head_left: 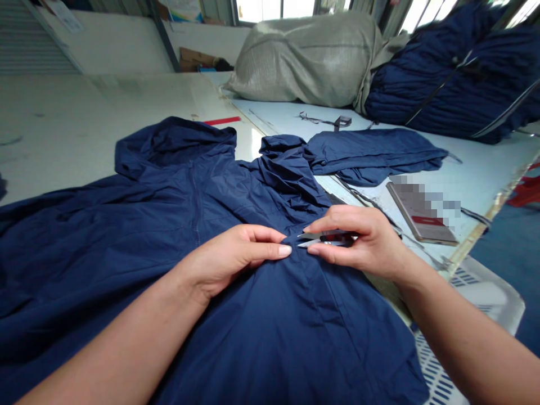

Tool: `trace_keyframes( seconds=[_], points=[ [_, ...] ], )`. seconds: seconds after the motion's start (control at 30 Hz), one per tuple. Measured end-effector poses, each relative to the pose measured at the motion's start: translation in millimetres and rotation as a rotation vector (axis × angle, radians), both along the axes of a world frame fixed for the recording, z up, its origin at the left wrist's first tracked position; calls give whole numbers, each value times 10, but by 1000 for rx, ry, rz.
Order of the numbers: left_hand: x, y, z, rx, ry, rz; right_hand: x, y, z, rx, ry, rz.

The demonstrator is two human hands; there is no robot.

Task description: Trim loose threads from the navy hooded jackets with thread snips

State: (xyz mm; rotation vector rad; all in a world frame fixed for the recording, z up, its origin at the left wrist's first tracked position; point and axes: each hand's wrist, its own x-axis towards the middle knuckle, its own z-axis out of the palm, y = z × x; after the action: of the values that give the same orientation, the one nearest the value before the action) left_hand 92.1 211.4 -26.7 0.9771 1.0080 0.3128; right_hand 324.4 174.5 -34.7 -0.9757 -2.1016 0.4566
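A navy hooded jacket (126,236) lies spread across the table, its hood (177,146) toward the far side. My left hand (232,256) pinches the fabric near the jacket's middle, thumb and fingers pressed together. My right hand (363,239) is closed on small metal thread snips (323,239), whose blade tips point left and sit just beside my left fingertips, right above the cloth.
A second navy garment (379,152) lies further back on the table (63,118), with a dark notebook (419,216) at the right edge. Behind stand a large grey sack (304,56) and strapped navy bundles (455,84). A white slatted crate (476,292) sits low at right.
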Motion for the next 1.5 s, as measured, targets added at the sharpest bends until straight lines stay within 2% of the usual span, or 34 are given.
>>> trace_keyframes(
  seconds=[0.4,0.63,0.9,1.5],
  points=[
    [5,14,6,-8,17,-6,-11,2,-14,-2,-1,55],
    [2,13,-9,18,19,-21,-4,4,-19,-10,6,-19],
    [4,9,9,12,-3,-29,-17,3,-16,-31,-5,-18],
    [19,-1,9,7,-13,-26,-38,27,-32,-4,33,94]
  ],
)
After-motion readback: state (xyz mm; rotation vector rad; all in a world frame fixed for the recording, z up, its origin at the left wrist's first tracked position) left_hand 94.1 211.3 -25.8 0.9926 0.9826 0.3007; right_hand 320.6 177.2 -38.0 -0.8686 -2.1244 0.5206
